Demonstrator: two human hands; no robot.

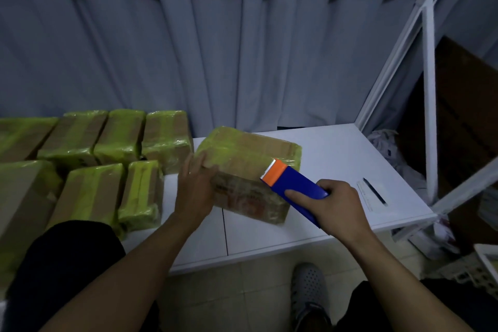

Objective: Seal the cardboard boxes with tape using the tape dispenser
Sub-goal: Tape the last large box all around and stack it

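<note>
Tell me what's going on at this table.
A person is taping a cardboard box on the white table. The left hand rests on the box's left end, while the right hand grips a blue tape dispenser whose orange head is at the box's near top edge. Other boxes wrapped in yellow-green tape sit to the left.

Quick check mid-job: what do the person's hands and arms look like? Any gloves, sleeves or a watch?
No gloves: the left hand and the right hand are bare. Both forearms are bare as far as the view shows, with no sleeve, watch or band at the wrists. A tiny glint on one left finger could be a ring, but it is too small to tell.
</note>
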